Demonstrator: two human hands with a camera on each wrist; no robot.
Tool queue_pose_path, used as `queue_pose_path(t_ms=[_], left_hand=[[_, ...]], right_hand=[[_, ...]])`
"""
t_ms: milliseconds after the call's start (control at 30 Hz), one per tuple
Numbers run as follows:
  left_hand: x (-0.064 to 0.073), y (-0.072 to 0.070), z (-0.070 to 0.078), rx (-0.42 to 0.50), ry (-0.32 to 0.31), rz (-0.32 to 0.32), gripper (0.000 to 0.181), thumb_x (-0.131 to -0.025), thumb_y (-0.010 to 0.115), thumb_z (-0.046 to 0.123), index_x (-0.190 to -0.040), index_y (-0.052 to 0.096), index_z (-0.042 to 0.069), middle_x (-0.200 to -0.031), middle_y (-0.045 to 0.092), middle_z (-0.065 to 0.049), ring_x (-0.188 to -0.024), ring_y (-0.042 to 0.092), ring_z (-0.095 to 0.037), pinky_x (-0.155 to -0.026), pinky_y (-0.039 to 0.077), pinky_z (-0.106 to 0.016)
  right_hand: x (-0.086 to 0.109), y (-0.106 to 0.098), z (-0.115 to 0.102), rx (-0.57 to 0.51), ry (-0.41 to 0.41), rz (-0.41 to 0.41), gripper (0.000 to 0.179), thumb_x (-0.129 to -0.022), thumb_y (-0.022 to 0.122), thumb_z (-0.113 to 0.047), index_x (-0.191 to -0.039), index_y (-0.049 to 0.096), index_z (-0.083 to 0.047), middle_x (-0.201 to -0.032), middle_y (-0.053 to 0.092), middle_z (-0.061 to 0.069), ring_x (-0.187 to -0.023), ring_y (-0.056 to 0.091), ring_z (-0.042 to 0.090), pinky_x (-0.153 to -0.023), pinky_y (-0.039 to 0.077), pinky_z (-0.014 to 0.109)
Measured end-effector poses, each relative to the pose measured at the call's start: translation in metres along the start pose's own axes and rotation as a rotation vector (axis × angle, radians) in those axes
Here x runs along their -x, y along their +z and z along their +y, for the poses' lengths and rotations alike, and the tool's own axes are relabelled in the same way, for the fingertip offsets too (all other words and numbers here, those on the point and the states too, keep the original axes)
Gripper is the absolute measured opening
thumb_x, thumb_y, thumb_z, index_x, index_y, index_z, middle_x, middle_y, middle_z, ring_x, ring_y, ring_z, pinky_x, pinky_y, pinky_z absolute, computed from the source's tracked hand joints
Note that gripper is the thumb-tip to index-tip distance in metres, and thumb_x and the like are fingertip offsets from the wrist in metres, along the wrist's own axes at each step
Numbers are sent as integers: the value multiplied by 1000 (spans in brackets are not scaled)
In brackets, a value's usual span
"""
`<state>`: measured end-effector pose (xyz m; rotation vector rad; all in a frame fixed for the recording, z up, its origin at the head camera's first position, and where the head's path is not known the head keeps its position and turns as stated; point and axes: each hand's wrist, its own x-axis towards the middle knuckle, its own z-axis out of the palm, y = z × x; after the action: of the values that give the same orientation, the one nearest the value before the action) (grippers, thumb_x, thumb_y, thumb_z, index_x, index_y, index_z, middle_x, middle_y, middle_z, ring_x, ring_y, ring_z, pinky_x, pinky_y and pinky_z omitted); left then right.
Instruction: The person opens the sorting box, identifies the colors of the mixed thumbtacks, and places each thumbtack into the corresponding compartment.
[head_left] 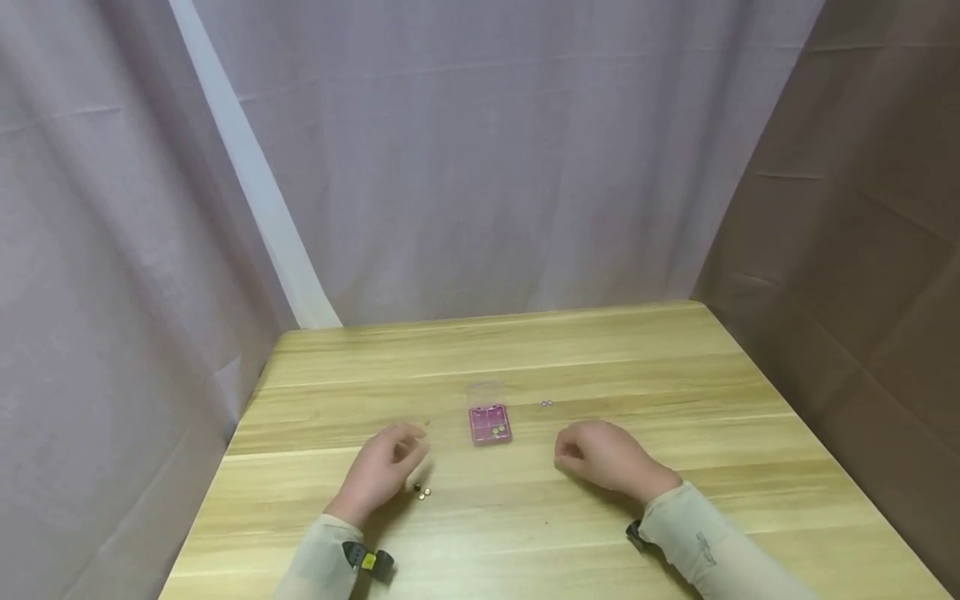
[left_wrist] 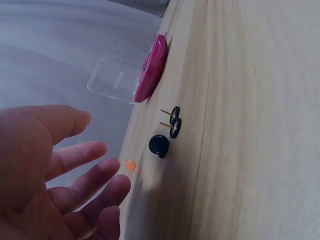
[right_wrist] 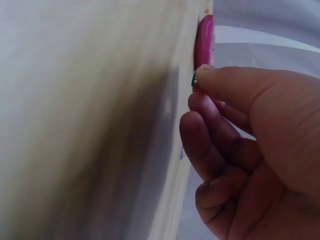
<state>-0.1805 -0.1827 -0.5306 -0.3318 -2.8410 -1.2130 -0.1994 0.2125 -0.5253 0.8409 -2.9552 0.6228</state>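
My right hand (head_left: 606,454) is held over the table, right of a pink divided box (head_left: 473,429). In the right wrist view its thumb and index finger pinch a small green thumbtack (right_wrist: 194,78). On the left, my left hand (head_left: 381,468) hovers with relaxed, slightly bent fingers and nothing in them. Three black thumbtacks (left_wrist: 159,144) lie beside it, two of them with pins showing in the left wrist view. The box's clear lid (head_left: 486,392) is folded back, and a few thumbtacks (head_left: 498,430) sit in its front right compartment.
Two purple tacks (head_left: 547,403) lie right of the box, toward the back. An orange piece (left_wrist: 130,165) is on the table beyond the left hand's fingers. A tiny red speck (head_left: 546,522) lies near the front. Grey curtains (head_left: 480,167) enclose the wooden table (head_left: 600,350).
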Motion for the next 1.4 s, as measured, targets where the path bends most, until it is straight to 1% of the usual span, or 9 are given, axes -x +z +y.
queue_pose_path(t_ms=[167,333,433,500,667,933,1233,1400], left_hand=[[1,-1,2,4,0,2,29,-107,74,30,-130,74,13,-119,75,-6,-103,72,-22,-96,61,-54],[1,-1,3,6,-8,-3,28,-107,74,30,-130,75,14,-115,75,-4,-99,71,-18,-92,62,-51],[0,-1,4,12,-4,0,28,-107,74,29,-129,75,13,-113,75,-3,-97,70,-17,-89,62,-49],[-1,-1,4,18,1,2,28,-107,74,29,-129,76,13,-113,75,-2,-95,70,-16,-88,62,-48],[-1,1,4,22,2,-5,28,-107,74,29,-129,76,12,-112,76,-2,-93,69,-14,-88,62,-47],[0,5,4,22,-12,-3,28,-106,74,28,-129,76,12,-107,76,0,-88,68,-11,-82,61,-42],[0,5,6,3,-12,-15,26,-107,74,28,-126,76,12,-103,75,2,-88,68,-11,-85,62,-44],[1,3,6,1,-11,-16,25,-107,74,28,-125,76,12,-102,74,3,-87,68,-10,-85,61,-44]], right_hand=[[-16,0,-3,-36,-17,0,19,-100,81,-26,-87,71,-34,-81,62,-25,-74,58,0,-76,57,33],[-36,-1,-12,-78,-30,-1,14,-102,80,-25,-91,73,-30,-82,63,-23,-76,60,1,-77,57,32],[-49,-1,-20,-87,-55,14,11,-102,80,-21,-93,75,-26,-82,64,-21,-74,59,2,-74,56,30],[-57,-1,-25,-85,-68,24,12,-101,80,-19,-92,75,-23,-79,63,-19,-71,57,4,-69,54,29],[-71,2,-34,-37,-66,25,17,-101,82,-21,-87,71,-24,-75,59,-16,-68,53,6,-66,51,30],[-80,11,-37,-6,-61,-2,15,-101,81,-22,-88,73,-23,-77,61,-15,-68,54,6,-65,51,30],[-83,18,-35,30,-67,4,13,-100,82,-26,-90,74,-24,-78,62,-16,-67,55,5,-64,52,28],[-84,20,-35,28,-70,3,13,-100,81,-25,-90,74,-24,-78,62,-16,-67,54,5,-63,51,28]])
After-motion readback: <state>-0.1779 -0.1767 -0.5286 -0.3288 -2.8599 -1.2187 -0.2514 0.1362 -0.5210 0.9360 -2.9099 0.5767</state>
